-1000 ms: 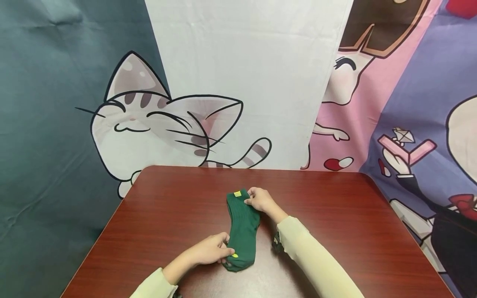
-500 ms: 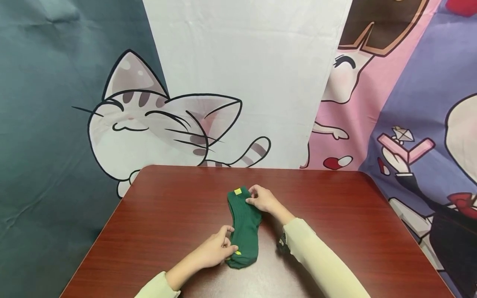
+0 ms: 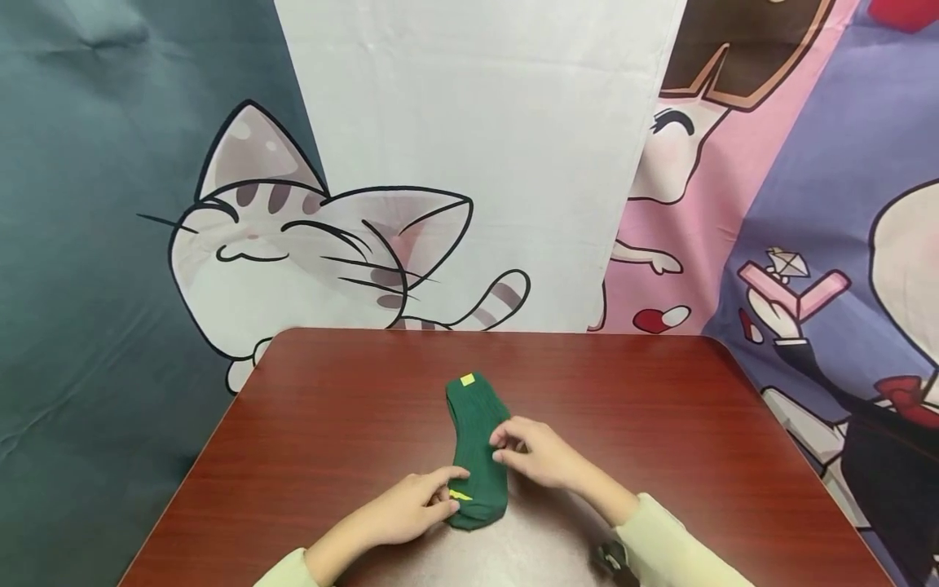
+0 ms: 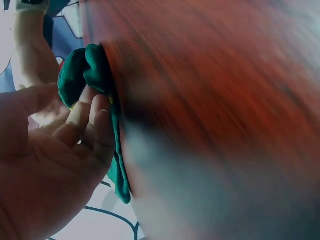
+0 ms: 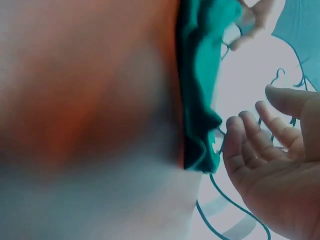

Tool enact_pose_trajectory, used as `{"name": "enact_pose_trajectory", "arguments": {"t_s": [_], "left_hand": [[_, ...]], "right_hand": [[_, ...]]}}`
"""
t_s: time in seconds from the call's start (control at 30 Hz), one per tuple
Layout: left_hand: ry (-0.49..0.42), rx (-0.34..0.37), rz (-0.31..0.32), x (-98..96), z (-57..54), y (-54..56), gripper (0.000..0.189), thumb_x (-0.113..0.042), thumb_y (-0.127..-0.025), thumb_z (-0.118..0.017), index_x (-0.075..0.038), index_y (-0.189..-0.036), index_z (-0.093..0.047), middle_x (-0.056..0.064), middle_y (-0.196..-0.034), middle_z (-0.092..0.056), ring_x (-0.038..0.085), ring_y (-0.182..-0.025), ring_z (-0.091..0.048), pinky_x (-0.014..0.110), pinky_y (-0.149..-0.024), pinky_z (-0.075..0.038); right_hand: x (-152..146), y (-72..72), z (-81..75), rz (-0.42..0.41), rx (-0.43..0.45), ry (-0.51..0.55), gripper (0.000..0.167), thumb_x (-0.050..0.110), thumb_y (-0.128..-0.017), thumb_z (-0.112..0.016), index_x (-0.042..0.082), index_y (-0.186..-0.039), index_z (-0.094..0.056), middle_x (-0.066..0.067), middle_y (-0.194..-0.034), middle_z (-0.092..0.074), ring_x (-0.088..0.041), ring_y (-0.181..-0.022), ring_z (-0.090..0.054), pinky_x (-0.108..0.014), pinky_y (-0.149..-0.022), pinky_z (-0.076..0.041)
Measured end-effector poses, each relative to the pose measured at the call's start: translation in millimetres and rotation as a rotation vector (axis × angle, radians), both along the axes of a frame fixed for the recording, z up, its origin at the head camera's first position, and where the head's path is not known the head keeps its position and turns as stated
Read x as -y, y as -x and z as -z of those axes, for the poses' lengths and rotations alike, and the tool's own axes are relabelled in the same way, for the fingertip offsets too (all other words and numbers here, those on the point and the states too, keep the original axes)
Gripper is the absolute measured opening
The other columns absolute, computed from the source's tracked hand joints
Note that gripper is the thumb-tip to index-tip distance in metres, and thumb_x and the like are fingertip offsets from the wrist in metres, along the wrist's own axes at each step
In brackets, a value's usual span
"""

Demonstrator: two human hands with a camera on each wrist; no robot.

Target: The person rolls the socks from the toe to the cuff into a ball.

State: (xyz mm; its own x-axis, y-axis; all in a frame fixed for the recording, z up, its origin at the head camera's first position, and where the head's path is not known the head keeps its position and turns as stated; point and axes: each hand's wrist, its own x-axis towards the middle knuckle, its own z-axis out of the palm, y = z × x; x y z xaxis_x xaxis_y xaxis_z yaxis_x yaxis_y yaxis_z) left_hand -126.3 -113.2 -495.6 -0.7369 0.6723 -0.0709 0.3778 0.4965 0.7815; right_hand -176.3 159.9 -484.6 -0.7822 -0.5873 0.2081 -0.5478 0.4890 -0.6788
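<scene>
A dark green sock (image 3: 480,440) lies lengthwise on the table, its ribbed cuff with a yellow tag at the far end and its toe end nearest me. My left hand (image 3: 407,505) is at the toe end, index finger stretched over the fabric and thumb at the left edge beside a yellow mark. In the left wrist view, fingertips (image 4: 102,107) touch the bunched green toe. My right hand (image 3: 539,452) hovers by the sock's right edge with loosely bent fingers. Nothing is held between them; in the right wrist view, a gap shows between these fingers (image 5: 235,130) and the cloth.
The reddish-brown wooden table (image 3: 330,408) has rounded far corners. Behind it hangs a printed cloth backdrop (image 3: 499,163) with a cartoon cat and figures. A dark wrist device (image 3: 616,558) sits at the right sleeve (image 3: 675,542).
My right hand has let go of the cuff and come back toward me along the right edge. My left thumb has slid off the yellow mark to the sock's left edge.
</scene>
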Motion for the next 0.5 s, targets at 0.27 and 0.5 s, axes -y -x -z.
{"name": "enact_pose_trajectory", "arguments": {"t_s": [0.27,0.5], "left_hand": [[0.035,-0.087,0.089,2.9,1.1,-2.7,0.03,-0.014,-0.099,-0.065,-0.016,-0.127,-0.056,-0.016,-0.098,-0.066,-0.005,-0.086,-0.06,0.019,-0.074,-0.053],[0.162,-0.318,0.117,-3.1,4.7,-9.8,0.039,-0.014,-0.094,-0.072,-0.022,-0.129,-0.058,-0.019,-0.1,-0.062,-0.006,-0.09,-0.056,0.014,-0.073,-0.049]], "right_hand": [[-1.9,-35.1,2.4,-0.176,-0.013,-0.055,0.018,0.023,-0.093,-0.076,0.012,-0.106,-0.07,0.003,-0.099,-0.065,-0.004,-0.086,-0.058,-0.022,-0.074,-0.053],[5.6,-49.0,10.4,-0.221,-0.037,-0.217,0.015,0.019,-0.092,-0.077,0.019,-0.106,-0.071,0.012,-0.103,-0.063,0.0,-0.094,-0.054,-0.019,-0.08,-0.05]]}}
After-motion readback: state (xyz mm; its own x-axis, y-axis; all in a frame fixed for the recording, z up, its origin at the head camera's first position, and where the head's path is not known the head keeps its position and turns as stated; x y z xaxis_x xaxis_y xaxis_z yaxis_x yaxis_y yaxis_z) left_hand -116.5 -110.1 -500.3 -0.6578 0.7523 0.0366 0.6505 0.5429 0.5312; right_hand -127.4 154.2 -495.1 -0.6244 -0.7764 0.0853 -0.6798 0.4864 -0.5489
